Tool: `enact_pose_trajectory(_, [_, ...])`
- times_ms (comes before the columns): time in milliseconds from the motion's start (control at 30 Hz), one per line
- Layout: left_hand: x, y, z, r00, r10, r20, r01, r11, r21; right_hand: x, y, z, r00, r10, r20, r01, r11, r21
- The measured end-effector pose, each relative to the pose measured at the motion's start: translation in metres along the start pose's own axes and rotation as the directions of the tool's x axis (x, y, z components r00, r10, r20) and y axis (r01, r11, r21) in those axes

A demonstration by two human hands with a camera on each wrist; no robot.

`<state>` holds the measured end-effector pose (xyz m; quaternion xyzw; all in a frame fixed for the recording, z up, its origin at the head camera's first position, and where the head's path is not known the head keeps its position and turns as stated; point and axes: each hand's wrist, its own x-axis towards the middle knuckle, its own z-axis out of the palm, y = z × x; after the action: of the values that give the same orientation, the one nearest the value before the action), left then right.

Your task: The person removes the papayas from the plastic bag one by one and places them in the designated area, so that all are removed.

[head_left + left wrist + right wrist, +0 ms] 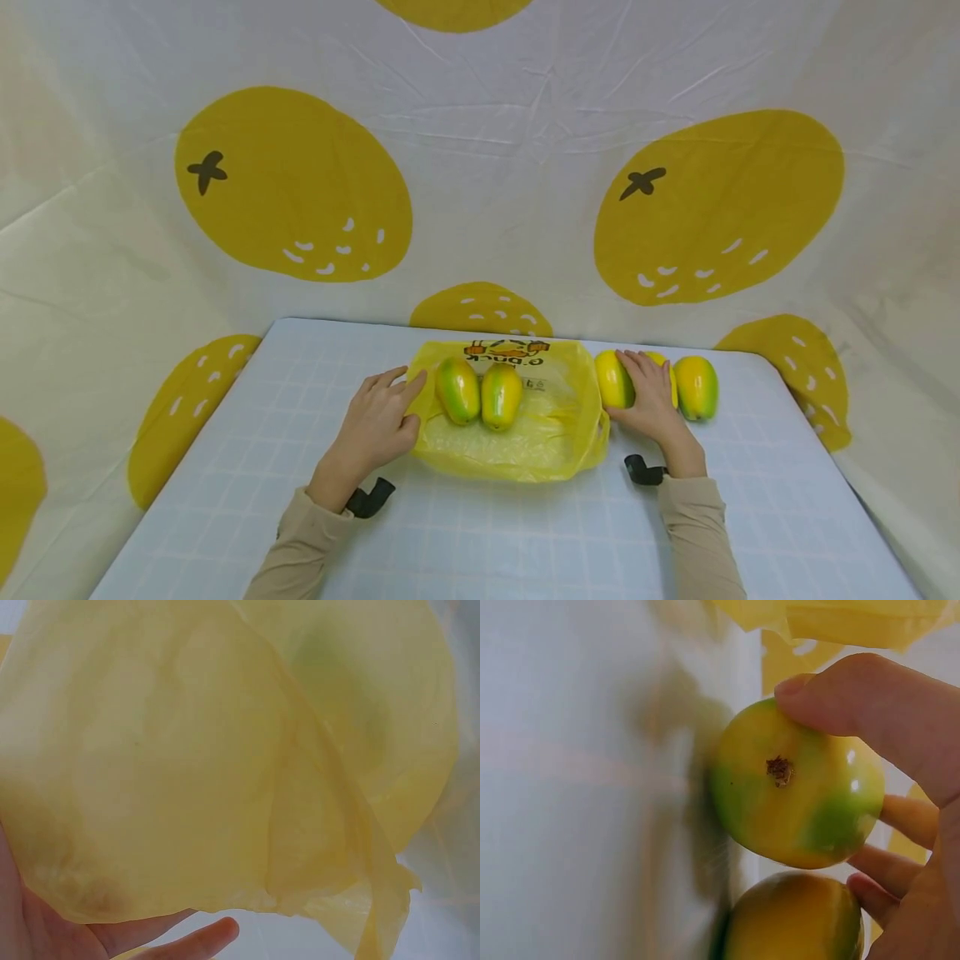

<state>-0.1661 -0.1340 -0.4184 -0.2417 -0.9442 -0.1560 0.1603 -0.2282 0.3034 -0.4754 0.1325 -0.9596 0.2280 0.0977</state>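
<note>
We hold both forearms (pixel 303 542) toward the table's far edge (pixel 341 332); our left hand (pixel 379 419) extends its index finger (pixel 414 389), thumb (pixel 407 429) apart, while our right hand (pixel 647 396), nearer the far right corner, grips with curved thumb and fingers (pixel 909 821).

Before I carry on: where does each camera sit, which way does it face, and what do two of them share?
Head: worn on the head, facing forward and down at the table; left hand, right hand and both sleeves show.
Left wrist: worn there, facing the yellow bag close up; left-hand fingers show at lower left.
Right wrist: worn there, facing the gripped fruit; thumb and fingers enter from the right.
Shared: head and right wrist both show the gripped fruit and the yellow bag.
</note>
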Motion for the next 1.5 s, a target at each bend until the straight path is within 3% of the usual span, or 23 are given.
enact_pose_trajectory(733, [0.000,-0.002,0.001,1.000,0.005,-0.010,-0.005,1.000,0.004,0.000,-0.002,-0.004,1.000,0.009,0.014,-0.010,1.000,0.017])
enact_pose_trajectory(1100, [0.000,-0.002,0.000,1.000,-0.003,-0.007,0.003,1.000,0.001,0.000,-0.003,-0.009,0.995,-0.084,-0.058,0.087,0.995,0.056])
enact_pose_trajectory(1300, [-0.001,-0.002,0.000,1.000,-0.001,-0.013,0.001,1.000,0.002,-0.001,-0.009,-0.017,0.978,-0.142,-0.153,0.160,0.981,0.111])
enact_pose_trajectory(1500, [0.000,0.000,0.000,1.000,0.000,-0.011,0.000,1.000,0.003,-0.001,-0.019,-0.028,0.961,-0.146,-0.233,0.190,0.965,0.179])
